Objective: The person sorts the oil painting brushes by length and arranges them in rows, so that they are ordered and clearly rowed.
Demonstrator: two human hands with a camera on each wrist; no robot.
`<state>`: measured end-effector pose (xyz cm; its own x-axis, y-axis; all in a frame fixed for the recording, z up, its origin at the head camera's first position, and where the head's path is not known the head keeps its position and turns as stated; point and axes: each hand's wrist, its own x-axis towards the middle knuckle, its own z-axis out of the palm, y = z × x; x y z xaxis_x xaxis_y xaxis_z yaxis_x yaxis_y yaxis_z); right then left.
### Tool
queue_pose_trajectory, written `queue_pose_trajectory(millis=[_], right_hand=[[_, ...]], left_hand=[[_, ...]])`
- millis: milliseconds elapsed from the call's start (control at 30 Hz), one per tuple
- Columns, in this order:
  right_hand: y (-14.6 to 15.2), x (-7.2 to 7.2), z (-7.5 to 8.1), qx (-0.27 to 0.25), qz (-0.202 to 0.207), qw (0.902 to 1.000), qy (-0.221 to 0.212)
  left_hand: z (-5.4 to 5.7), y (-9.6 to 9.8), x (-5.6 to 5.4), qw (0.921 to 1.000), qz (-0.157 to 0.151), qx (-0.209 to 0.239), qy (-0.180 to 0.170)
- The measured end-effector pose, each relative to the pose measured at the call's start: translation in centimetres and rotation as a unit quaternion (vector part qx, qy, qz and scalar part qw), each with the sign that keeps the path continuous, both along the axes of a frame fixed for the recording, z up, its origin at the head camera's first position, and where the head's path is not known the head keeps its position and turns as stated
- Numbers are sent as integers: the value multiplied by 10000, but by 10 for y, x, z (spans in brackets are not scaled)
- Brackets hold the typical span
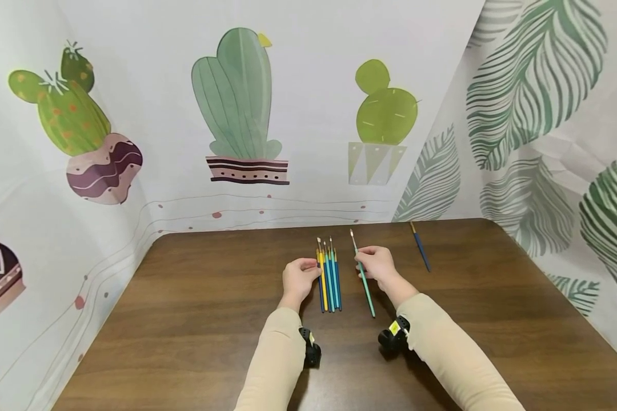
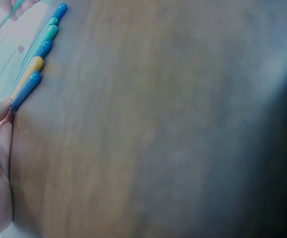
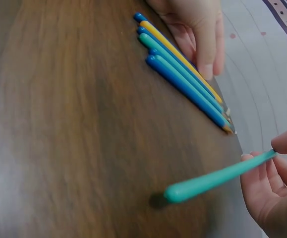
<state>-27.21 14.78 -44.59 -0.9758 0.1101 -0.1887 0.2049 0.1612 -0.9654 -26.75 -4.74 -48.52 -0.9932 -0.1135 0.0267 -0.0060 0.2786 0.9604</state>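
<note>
My right hand (image 1: 379, 264) pinches a teal paintbrush (image 1: 366, 287) between thumb and fingers, bristles pointing away to the back. The round handle end of that brush hangs close over the tabletop in the right wrist view. To its left, several paintbrushes lie side by side in a tight row, with blue, teal and yellow handles. My left hand (image 1: 297, 279) is at the left side of this row, its fingertips touching near the yellow paintbrush (image 1: 323, 279) and the blue paintbrush (image 2: 26, 91) at the edge. In the left wrist view, the handle ends form a slanting line.
A separate blue paintbrush (image 1: 420, 249) lies toward the back right of the brown wooden table (image 1: 211, 285). Behind the table's far edge stands a white backdrop (image 1: 308, 114) printed with cacti and leaves. Black wrist cameras sit on both sleeves.
</note>
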Motion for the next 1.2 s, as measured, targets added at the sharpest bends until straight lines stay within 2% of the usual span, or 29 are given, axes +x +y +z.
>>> queue_pose_trajectory(millis=[400,833,1200], right_hand=[[23,9,3,238,-43,9997,41],[54,20,5,583,-16,9982,101],[79,32,13,1332,69,9906,311]], left_hand=[[1,-1,3,9998,-40,-8,172],[2,-2,2,9999,-40,89,141],[2,-1,2,9998,-34,170,51]])
